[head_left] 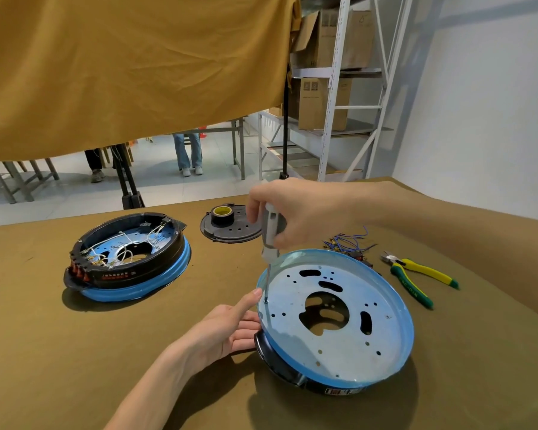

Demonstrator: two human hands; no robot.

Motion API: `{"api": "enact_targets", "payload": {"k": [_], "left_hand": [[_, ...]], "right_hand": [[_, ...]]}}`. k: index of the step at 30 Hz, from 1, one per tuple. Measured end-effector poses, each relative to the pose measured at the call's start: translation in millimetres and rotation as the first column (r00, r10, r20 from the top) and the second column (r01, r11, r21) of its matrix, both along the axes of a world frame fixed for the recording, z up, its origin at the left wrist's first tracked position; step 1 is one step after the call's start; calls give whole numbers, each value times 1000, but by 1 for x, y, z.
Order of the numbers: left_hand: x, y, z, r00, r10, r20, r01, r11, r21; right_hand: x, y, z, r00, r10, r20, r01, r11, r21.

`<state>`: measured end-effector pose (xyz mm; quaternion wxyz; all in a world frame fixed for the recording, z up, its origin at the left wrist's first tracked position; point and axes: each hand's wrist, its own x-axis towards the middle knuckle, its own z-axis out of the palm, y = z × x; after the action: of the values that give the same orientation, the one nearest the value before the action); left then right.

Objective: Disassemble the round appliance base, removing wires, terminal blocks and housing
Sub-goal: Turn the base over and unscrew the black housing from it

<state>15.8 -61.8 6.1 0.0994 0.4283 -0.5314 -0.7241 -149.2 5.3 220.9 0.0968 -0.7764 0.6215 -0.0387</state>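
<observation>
Base (339, 321) between left grip (227, 324), right grip (280, 212).

Right hand (295, 212) drives screwdriver (271, 234) into round base (339, 318).

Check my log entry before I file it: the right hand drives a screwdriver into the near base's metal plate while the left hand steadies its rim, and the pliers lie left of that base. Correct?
One error: in the head view the pliers lie right of the near base, not left. The right hand does hold the screwdriver, and the left hand steadies the rim.

2 bare forearms show, without sleeves. The left hand (227, 324) and right hand (295, 209) wear no gloves, rings or watch.
</observation>
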Motion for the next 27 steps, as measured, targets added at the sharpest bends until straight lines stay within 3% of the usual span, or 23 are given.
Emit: {"api": "enact_targets", "payload": {"k": [5,7,11,16,23,27], "left_hand": [[0,0,2,1000,-7,-7,7,1000,6],[1,1,2,1000,-8,-9,8,1000,16],[2,2,5,1000,4,-27,-3,999,37],[6,4,7,997,-5,-73,11,996,83],[16,3,11,989,59,-134,-23,967,253],[19,-1,5,970,181,-161,-114,928,355]], "right_hand": [[9,-1,-14,941,-128,-314,27,952,-306],[9,-2,-13,969,-66,-238,4,967,-253],[7,1,-1,1000,14,-24,-14,1000,12],[12,0,-13,960,-93,-264,20,963,-267],[0,1,6,995,-79,62,78,997,18],[0,0,-3,968,-206,-142,175,963,-203]]}}
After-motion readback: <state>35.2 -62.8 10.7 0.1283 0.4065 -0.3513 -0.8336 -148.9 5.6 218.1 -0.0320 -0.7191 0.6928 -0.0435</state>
